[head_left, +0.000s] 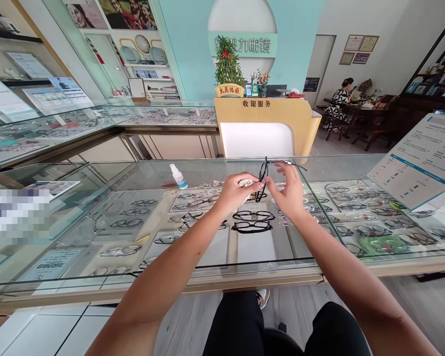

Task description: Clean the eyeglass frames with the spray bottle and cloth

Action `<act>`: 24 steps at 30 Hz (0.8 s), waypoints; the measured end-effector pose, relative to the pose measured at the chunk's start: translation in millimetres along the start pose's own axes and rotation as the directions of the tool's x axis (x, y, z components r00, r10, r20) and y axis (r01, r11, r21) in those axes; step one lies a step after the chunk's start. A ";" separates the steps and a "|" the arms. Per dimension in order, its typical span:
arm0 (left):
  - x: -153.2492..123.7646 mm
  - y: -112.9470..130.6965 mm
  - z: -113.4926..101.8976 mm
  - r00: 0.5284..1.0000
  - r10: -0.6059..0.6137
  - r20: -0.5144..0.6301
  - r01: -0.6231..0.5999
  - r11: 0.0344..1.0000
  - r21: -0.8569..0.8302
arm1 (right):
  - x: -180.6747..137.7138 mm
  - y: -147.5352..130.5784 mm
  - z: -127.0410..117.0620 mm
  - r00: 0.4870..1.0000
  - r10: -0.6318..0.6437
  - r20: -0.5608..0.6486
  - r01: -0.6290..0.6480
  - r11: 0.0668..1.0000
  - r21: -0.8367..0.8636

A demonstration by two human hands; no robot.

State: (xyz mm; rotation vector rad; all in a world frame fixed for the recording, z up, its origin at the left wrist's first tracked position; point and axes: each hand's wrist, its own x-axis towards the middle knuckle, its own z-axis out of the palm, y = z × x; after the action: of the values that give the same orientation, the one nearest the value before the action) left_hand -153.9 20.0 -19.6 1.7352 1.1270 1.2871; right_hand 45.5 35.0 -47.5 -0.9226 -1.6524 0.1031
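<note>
Black-framed glasses (262,174) are held upright above the glass counter (107,183). My left hand (236,190) is closed, pinching a small whitish cloth (245,182) against a lens. My right hand (288,190) grips the frame from the right, thumb and forefinger on it, other fingers raised. One temple arm sticks out to the right. A small white spray bottle (178,176) with a blue label stands on the counter left of my hands.
Several glasses frames (252,221) lie on trays inside the display case. A tilted info sign (422,160) stands at right. Behind the counter is a wooden cashier desk (267,123) with a plant (228,66). A person (339,101) sits at a dark table far right.
</note>
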 end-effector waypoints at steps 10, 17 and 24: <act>1.9 -5.5 2.1 0.984 0.047 -0.173 -0.053 0.998 -0.026 | 3.6 17.3 1.9 0.996 -0.080 -0.037 0.072 0.983 -0.170; 12.7 -18.1 -7.7 0.936 -0.020 -0.353 -0.065 0.972 -0.225 | 6.9 22.2 -2.2 0.999 0.025 0.030 -0.018 0.975 -0.220; 17.9 -12.0 -11.1 0.887 -0.079 -0.455 -0.095 0.933 -0.347 | 3.0 21.1 0.9 0.993 0.096 0.069 -0.074 0.959 -0.273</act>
State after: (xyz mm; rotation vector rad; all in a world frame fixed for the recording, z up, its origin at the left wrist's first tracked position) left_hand -165.1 41.5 -20.8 1.1895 1.0455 1.8494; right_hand 55.4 51.6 -56.5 -1.2107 -1.7296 -0.0288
